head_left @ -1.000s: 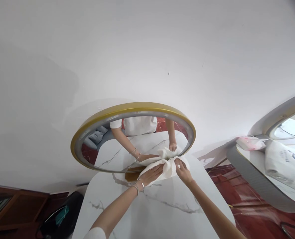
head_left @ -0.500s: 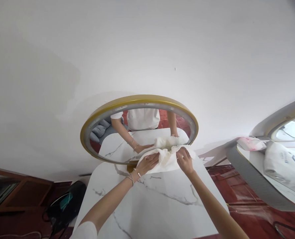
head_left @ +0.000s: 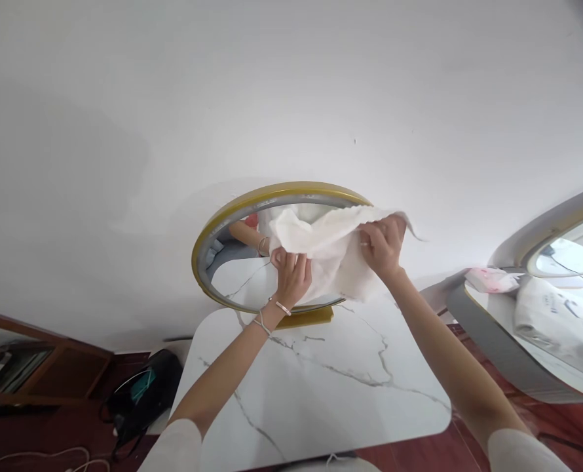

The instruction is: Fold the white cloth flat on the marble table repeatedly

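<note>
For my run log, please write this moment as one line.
left hand: grips white cloth | right hand: grips cloth | cloth: lifted before round mirror, above marble table

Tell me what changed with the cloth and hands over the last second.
Both hands lifted the white cloth off the marble table and up in front of the round mirror. The left hand, earlier flat on the cloth, now grips its lower edge; the right hand keeps its pinch and has risen higher. Mirror, table and the black bag on the floor kept their places.
</note>
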The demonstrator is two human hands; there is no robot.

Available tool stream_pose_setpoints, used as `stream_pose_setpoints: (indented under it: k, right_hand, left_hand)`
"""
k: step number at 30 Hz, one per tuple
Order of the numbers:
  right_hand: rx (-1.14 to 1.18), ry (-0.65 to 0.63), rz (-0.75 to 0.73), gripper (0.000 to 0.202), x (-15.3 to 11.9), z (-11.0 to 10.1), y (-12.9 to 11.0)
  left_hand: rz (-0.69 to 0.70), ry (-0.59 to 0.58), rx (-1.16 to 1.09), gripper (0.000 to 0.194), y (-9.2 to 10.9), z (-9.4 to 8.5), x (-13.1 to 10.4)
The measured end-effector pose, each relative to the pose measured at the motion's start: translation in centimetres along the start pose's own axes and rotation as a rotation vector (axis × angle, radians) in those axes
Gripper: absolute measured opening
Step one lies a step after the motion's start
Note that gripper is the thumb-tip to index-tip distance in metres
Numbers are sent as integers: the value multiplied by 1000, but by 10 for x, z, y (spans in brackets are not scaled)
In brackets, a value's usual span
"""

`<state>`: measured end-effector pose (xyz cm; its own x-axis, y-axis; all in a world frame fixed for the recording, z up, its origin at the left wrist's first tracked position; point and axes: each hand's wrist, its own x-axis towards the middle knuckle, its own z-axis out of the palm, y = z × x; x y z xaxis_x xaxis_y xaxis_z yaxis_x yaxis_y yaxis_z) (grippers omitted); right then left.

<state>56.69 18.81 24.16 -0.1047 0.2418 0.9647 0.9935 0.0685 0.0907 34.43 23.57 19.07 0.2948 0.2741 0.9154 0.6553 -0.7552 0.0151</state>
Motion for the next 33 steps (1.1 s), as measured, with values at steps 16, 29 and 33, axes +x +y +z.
stream_pose_setpoints:
  k: [16,29,33]
  right_hand:
    - [106,-126,-48,13,-35,11,-42]
    - [251,-430,-29,28,-211,26,-83]
    - [293,-473,48,22,-230,31,-96]
  left_hand:
    - [-8,-123,-57,20,-31,-10,-41]
    - [124,-640,-49,30,-17,4,-193]
    - [176,-742,-27,36,-22,14,-209]
